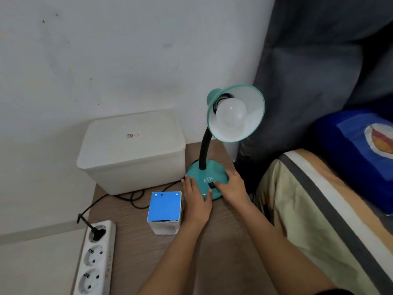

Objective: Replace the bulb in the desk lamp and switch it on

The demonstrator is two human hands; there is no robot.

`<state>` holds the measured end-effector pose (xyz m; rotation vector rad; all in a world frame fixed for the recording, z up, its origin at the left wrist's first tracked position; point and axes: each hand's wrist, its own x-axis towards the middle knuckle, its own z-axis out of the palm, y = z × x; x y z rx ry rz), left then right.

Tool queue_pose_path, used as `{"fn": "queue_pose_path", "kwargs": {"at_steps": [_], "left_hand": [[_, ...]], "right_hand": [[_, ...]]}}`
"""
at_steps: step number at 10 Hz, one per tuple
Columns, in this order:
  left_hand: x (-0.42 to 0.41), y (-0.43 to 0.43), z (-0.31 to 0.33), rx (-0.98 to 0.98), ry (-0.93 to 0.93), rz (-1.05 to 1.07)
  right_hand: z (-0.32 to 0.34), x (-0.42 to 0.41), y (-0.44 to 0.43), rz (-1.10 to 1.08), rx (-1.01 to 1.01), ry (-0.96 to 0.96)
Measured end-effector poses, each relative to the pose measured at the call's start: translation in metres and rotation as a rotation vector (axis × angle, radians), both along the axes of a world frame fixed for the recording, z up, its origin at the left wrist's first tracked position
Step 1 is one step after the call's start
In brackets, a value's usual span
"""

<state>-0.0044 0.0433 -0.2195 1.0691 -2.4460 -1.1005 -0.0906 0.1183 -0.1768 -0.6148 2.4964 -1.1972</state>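
1. Power strip (93,258) at lower left of frame, hanging at the table (223,241) left edge; black plug in its top socket, cord (127,198) looping back toward the lamp.
2. Bare wood at bottom centre between my forearms is the only open room.
3. Blue-topped box (164,210) left of centre, touching my left hand (196,202).
4. Left hand flat, fingers spread, resting on the left rim of the lamp base (209,177); not closed on anything.
5. My right hand (230,185) lies open over the base's right side, a fingertip at the black switch (211,185); pressed or not, cannot tell.
6. Bed edge (308,209) crowds the right of frame.
7. White lidded bin (131,152) just beside the base, left, blocking that side.
8. Bulb (230,112) seated in teal shade (253,116), centre-right, unlit, tilted toward me.
9. Wall (106,50) behind, dark curtain (308,71) at upper right.
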Motion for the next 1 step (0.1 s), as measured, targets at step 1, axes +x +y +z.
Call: {"fn": "queue_pose_path", "kwargs": {"at_steps": [1], "left_hand": [[0.0029, 0.0037, 0.0088, 0.034, -0.014, 0.021]], "right_hand": [[-0.0012, 0.0027, 0.0105, 0.047, 0.052, -0.006]]}}
